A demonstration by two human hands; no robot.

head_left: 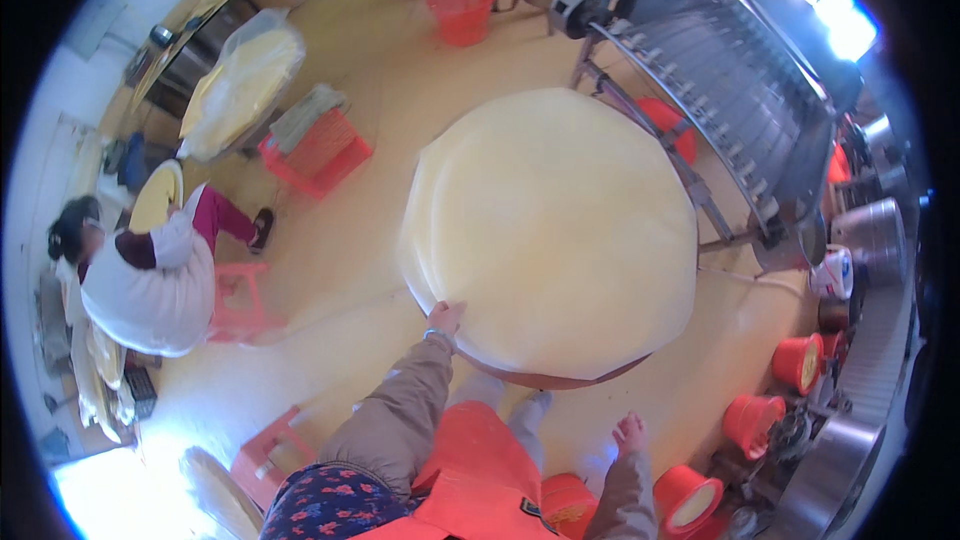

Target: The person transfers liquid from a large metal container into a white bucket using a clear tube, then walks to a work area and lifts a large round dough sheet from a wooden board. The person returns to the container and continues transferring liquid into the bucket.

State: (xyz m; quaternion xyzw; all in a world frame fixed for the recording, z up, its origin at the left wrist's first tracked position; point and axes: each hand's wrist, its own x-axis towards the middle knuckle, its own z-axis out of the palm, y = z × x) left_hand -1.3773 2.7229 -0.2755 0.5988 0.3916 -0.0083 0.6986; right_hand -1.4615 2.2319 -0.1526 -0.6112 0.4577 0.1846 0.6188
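A wide stack of thin, pale yellow round sheets (560,220) lies in front of me on a round support with a reddish-brown edge (560,380). Several layers show along its left rim. My left hand (445,318) reaches to the near left edge of the stack, with its fingers closed on the rim of a sheet; how many layers are pinched cannot be made out. My right hand (630,432) hangs over the floor to the right of my body, apart from the stack. Its fingers are loosely bent and apart, with nothing seen in them.
Metal rack-like machine (720,90) stands at the far right. Red tubs (752,425) line the right side. A red crate (315,155) sits on the floor at left. Further left, a person (150,275) sits on a red stool (240,305), holding a round yellow disc (157,198).
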